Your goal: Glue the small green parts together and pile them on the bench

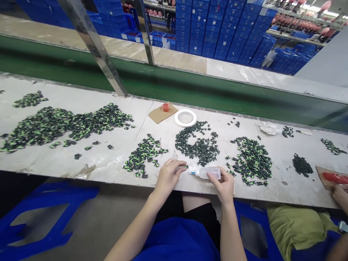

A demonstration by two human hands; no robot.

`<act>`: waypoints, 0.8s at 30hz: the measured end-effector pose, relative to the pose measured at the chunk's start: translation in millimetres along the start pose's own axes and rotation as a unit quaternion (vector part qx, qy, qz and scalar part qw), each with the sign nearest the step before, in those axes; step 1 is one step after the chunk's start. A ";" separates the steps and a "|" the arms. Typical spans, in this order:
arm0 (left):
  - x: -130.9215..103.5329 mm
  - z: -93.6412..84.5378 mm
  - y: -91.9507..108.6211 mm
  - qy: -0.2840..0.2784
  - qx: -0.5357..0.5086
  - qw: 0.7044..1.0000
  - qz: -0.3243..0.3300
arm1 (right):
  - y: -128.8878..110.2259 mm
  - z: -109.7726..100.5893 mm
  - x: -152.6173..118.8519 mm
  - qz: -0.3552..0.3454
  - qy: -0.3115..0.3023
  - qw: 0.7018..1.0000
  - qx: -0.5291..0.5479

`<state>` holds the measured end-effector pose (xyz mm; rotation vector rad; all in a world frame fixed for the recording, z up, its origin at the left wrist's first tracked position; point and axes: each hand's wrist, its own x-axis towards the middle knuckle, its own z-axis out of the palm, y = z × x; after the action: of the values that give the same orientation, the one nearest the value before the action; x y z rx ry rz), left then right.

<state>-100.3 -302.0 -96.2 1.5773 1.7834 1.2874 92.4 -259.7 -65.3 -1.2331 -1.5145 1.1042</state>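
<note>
My left hand (170,174) pinches a small black-and-green piece (186,167) at its fingertips, just over the table's front part. In my right hand (224,183) lies a translucent white squeeze bottle (208,173), tilted sideways with its thin blue tip pointing left at the piece. The gap between tip and piece is small; whether they touch I cannot tell. Behind my hands spreads a heap of small dark parts (205,150). A pile of black-and-green pieces (145,154) lies left of my left hand, and another such pile (252,161) lies right of my right hand.
A roll of white tape (185,118) stands behind the dark heap, beside cardboard (156,115) bearing a red cap (165,107). A large pile of pieces (49,127) covers the left side. At far right, a co-worker's hand (342,195) is near a red object (335,177). A metal post (95,47) rises behind.
</note>
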 end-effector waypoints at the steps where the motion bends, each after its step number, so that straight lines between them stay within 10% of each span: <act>1: -0.6 -0.3 0.3 0.004 -0.006 1.000 -0.007 | 0.2 1.2 1.3 0.012 0.010 1.000 0.001; 24: -2.0 3.4 -3.5 0.028 -0.056 0.997 -0.045 | 0.2 9.1 6.9 0.070 0.022 0.996 -0.050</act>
<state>-98.9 -302.4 -101.2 1.3973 1.7608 1.3761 82.8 -253.9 -67.0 -1.4412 -1.4830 1.0938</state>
